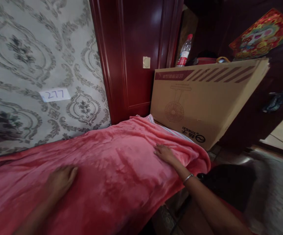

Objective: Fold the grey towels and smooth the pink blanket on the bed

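Note:
A plush pinkish-red blanket (122,163) is spread over a low surface and hangs down its near side, with soft wrinkles across it. My left hand (62,179) rests on the blanket at the left, palm down, its thumb apart and the fingers slightly blurred. Farther right, my right hand (164,152) lies flat on the blanket with its fingers stretched out; a silver bangle circles that wrist. Neither hand grips anything. At the far right end, a striped cloth (175,132) shows from under the blanket's edge.
Beyond the blanket's right end stands a large cardboard box (195,101). A plastic bottle (185,52) and other items stand on or behind its top. Patterned wallpaper (34,65) and a dark red door panel (136,39) border the far side. A dark object (231,182) is at lower right.

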The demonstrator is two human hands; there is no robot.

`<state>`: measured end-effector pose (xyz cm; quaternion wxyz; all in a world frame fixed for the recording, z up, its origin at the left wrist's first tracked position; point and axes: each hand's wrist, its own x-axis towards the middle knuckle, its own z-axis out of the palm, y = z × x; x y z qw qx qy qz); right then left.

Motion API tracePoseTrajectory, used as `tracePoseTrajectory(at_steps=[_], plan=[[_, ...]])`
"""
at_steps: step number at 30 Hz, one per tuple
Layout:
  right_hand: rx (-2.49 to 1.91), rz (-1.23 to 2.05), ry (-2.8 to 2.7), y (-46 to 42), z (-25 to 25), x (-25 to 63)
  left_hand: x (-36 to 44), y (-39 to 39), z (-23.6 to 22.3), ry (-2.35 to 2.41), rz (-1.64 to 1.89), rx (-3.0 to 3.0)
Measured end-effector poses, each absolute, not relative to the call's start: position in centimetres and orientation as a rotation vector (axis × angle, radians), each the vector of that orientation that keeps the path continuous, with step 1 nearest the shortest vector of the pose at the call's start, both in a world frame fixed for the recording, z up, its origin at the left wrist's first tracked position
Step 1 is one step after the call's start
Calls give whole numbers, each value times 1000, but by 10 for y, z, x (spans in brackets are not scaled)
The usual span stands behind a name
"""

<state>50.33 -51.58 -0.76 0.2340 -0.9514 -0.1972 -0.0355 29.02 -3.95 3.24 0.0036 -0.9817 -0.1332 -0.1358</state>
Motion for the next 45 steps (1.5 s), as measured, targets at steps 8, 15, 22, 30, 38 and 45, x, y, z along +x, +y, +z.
tracePoseTrajectory(at_steps=[8,15,22,30,38,45], plan=[[-2545,-353,-88,-538,31,600,386,-177,-9,158,-559,-3229],[-2577,-299,76,-534,31,677,389,-199,-36,218,-500,-3175],[-2613,-141,125,-511,27,736,387,-195,-43,219,-553,-3161],[-2693,-321,323,-504,30,761,382,-199,-40,229,-524,-3206],[-2830,-439,184,-509,-14,758,377,-204,-30,202,-405,-3254],[-2842,-597,-15,-481,1,781,376,-206,-33,197,-433,-3286]])
